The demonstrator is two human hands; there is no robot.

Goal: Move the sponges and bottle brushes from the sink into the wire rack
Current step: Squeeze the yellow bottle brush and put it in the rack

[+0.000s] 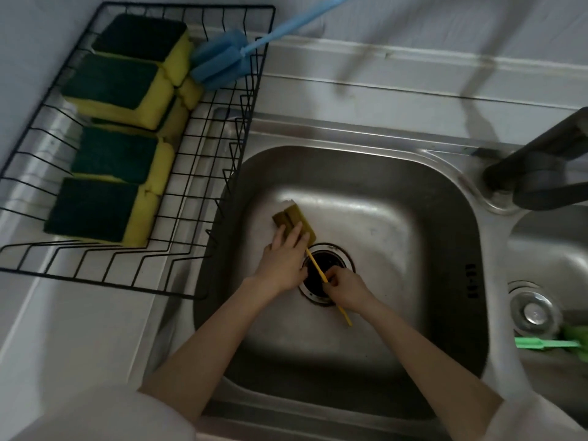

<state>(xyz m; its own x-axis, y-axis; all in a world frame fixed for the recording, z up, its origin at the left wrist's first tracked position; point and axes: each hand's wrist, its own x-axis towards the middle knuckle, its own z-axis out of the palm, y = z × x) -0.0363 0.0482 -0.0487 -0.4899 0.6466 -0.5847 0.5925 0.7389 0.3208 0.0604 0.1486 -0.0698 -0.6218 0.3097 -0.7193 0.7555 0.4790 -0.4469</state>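
Note:
A yellow bottle brush (pixel 291 219) lies in the steel sink (pixel 413 192), its sponge head left of the drain (pixel 324 272) and its thin handle running toward me. My left hand (pixel 283 261) rests on the sponge head's near end. Around the handle, over the drain, my right hand (pixel 345 289) is closed. To the left stands the black wire rack (pixel 203 173), holding several yellow-and-green sponges (pixel 114 154). A blue bottle brush (pixel 222 63) leans in the rack's far right corner, its handle pointing up and right.
A dark faucet (pixel 541 173) sits at the right between this basin and a second basin (pixel 547 249). A green brush (pixel 553 343) lies at the right edge near the second drain (pixel 534 313). White counter (pixel 63 329) lies below the rack.

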